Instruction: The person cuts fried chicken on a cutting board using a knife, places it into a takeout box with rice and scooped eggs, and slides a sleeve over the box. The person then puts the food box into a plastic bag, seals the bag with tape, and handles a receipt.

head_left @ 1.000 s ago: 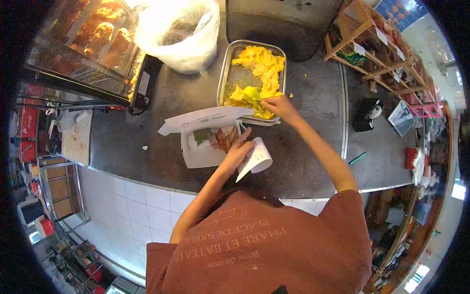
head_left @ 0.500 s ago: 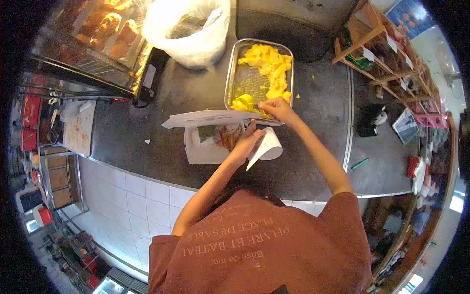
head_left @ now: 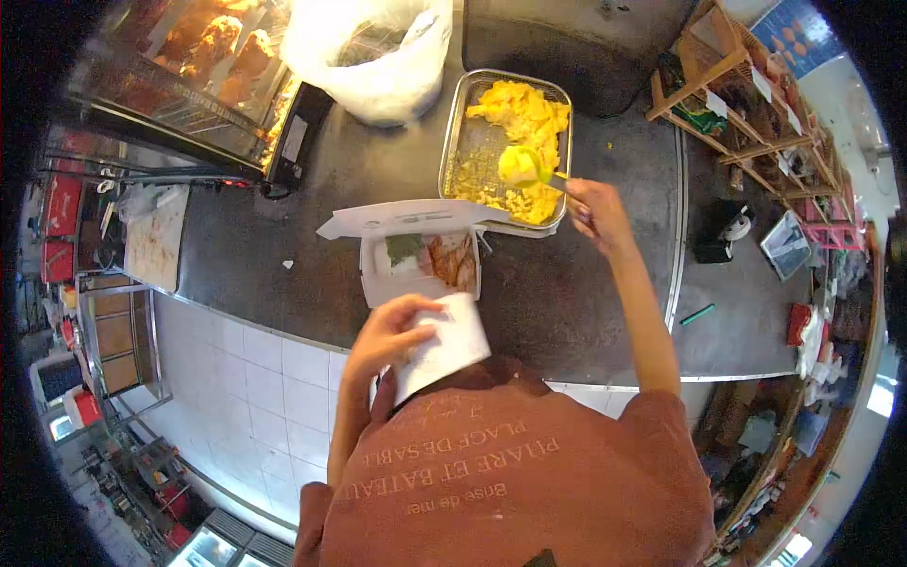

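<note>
My right hand (head_left: 597,214) grips the handle of a yellow-green spoon (head_left: 546,177), which bears a lump of yellow food over a metal tray. That rectangular tray (head_left: 457,118) holds more yellow food, mostly along its right side. My left hand (head_left: 385,342) is closed on a white paper (head_left: 442,346) near my chest. In front of the hand lies an open white box (head_left: 381,283), its lid raised on the far side. Inside the box are a green piece (head_left: 404,249) and browned food (head_left: 456,262).
A white plastic-lined bin (head_left: 387,90) stands behind the box, beside a lit glass food cabinet (head_left: 189,85). At the right are a wooden rack (head_left: 746,104), a black device (head_left: 720,231) and a green pen (head_left: 697,314). A stained cutting board (head_left: 156,244) lies left.
My left hand has drawn back from the box toward my chest with the white paper. My right hand has moved right, and the spoon has risen with yellow food on it.
</note>
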Demonstrator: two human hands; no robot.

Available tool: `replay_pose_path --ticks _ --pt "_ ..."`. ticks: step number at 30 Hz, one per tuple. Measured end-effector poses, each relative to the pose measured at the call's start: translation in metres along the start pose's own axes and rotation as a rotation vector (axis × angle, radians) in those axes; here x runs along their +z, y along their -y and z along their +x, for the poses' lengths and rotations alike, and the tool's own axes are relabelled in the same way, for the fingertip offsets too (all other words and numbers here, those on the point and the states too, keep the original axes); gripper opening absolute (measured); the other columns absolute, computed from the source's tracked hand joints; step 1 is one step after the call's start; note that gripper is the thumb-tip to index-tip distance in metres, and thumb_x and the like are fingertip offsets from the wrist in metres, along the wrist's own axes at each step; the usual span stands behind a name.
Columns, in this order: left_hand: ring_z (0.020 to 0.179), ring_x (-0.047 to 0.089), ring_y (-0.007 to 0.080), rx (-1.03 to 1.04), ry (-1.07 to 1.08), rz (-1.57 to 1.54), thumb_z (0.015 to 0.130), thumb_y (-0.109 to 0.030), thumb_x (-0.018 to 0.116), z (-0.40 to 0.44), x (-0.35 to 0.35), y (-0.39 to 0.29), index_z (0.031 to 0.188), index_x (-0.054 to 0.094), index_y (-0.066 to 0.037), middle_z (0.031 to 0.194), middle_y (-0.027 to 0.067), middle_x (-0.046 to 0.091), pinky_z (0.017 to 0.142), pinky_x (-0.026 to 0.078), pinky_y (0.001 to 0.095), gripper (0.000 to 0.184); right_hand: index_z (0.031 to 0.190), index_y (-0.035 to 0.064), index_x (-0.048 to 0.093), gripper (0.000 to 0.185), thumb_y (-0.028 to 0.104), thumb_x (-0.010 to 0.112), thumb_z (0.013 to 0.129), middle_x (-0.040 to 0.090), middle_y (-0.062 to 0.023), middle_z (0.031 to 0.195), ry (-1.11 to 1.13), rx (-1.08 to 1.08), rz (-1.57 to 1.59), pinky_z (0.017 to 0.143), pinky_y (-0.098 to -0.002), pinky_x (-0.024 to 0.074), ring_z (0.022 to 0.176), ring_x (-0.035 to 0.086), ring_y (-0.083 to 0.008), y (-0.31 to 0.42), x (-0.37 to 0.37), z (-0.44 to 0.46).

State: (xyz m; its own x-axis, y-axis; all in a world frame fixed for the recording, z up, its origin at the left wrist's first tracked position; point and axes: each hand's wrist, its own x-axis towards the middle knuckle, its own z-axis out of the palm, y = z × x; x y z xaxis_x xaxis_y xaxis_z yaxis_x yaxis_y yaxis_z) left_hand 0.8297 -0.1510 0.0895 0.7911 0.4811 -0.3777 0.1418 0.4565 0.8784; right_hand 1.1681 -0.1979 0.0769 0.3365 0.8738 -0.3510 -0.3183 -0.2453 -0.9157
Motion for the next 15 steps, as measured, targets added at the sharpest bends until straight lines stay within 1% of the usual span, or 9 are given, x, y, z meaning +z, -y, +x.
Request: replay_pose_path --ticks 2,4,6,7,8,10,12,13,15 --pt "0.078 0.055 0.0101 0.079 -0.29 -0.026 0.076 -0.008 0.06 -0.031 -0.028 0.015 0.099 0.056 -0.003 0.091 0.0051 0.058 0.069 0.044 0.0216 0.024 0.063 0.0091 0.049 0.025 0.022 0.055 0.082 0.035 0.0061 0.048 0.017 0.006 -0.032 0.032 -0.017 0.0222 0.037 0.029 -0.0023 0.008 0.0 -0.027" --pt "0.079 0.055 0.0104 0.157 -0.421 -0.188 0.076 -0.005 0.058 -0.057 -0.056 0.027 0.097 0.056 -0.002 0.09 0.0058 0.058 0.07 0.044 0.0218 0.022 0.063 0.0092 0.049 0.025 0.023 0.055 0.083 0.036 0.0058 0.048 0.108 0.065 -0.04 0.033 -0.0173 0.0236 0.038 0.03 -0.0026 0.0 0.004 -0.047" --pt "0.08 0.056 0.0114 0.251 -0.497 -0.273 0.075 -0.003 0.056 -0.075 -0.073 0.032 0.098 0.055 -0.001 0.091 0.0068 0.059 0.073 0.044 0.0229 0.023 0.063 0.0088 0.051 0.025 0.023 0.054 0.083 0.037 0.0052 0.049 0.182 0.129 -0.059 0.033 -0.0184 0.0253 0.039 0.033 -0.0032 -0.011 0.013 -0.064" --pt "0.082 0.056 0.0124 0.25 -0.617 -0.261 0.076 -0.004 0.056 -0.079 -0.073 0.029 0.101 0.055 -0.001 0.092 0.0078 0.059 0.076 0.044 0.0248 0.025 0.064 0.0083 0.052 0.025 0.023 0.054 0.084 0.038 0.0048 0.05 0.21 0.162 -0.075 0.033 -0.0194 0.0263 0.041 0.035 -0.0036 -0.021 0.025 -0.069" --pt "0.087 0.056 0.0135 0.304 -0.641 -0.301 0.075 -0.001 0.055 -0.082 -0.073 0.027 0.106 0.055 0.0 0.096 0.0097 0.059 0.08 0.043 0.0258 0.03 0.065 0.0078 0.054 0.025 0.024 0.053 0.084 0.039 0.0043 0.051 0.237 0.196 -0.092 0.033 -0.0203 0.0273 0.042 0.036 -0.004 -0.032 0.037 -0.074" --pt "0.091 0.056 0.014 0.295 -0.645 -0.183 0.075 0.002 0.054 -0.085 -0.073 0.02 0.114 0.051 0.0 0.104 0.0114 0.058 0.084 0.042 0.0265 0.039 0.079 0.005 0.061 0.018 0.021 0.054 0.083 0.039 0.0015 0.053 0.245 0.003 -0.464 0.041 -0.0236 0.0356 0.047 0.041 -0.0086 -0.066 0.059 -0.078" --pt "0.096 0.054 0.0147 0.295 -0.613 -0.127 0.075 0.004 0.053 -0.086 -0.067 0.011 0.118 0.047 0.0 0.111 0.0123 0.054 0.086 0.04 0.0277 0.044 0.087 0.004 0.062 0.016 0.018 0.055 0.083 0.041 -0.0006 0.055 0.234 -0.622 -0.935 0.048 -0.0258 0.0384 0.052 0.044 -0.011 -0.109 0.07 -0.07" --pt "0.098 0.053 0.0151 0.296 -0.596 -0.1 0.075 0.004 0.053 -0.085 -0.062 0.006 0.121 0.045 -0.001 0.114 0.0127 0.053 0.087 0.04 0.0282 0.046 0.091 0.0035 0.062 0.017 0.016 0.055 0.083 0.041 -0.0017 0.056 0.218 -0.945 -1.158 0.051 -0.0269 0.0399 0.054 0.045 -0.0122 -0.119 0.072 -0.07" --pt "0.104 0.05 0.0158 0.359 -0.597 -0.019 0.075 0.004 0.054 -0.079 -0.041 -0.01 0.123 0.041 -0.001 0.118 0.0131 0.049 0.09 0.038 0.0295 0.051 0.09 0.0018 0.06 0.014 0.01 0.056 0.079 0.044 -0.008 0.06 0.196 -0.821 -0.993 0.054 -0.0311 0.0402 0.057 0.047 -0.0208 -0.117 0.075 -0.075"
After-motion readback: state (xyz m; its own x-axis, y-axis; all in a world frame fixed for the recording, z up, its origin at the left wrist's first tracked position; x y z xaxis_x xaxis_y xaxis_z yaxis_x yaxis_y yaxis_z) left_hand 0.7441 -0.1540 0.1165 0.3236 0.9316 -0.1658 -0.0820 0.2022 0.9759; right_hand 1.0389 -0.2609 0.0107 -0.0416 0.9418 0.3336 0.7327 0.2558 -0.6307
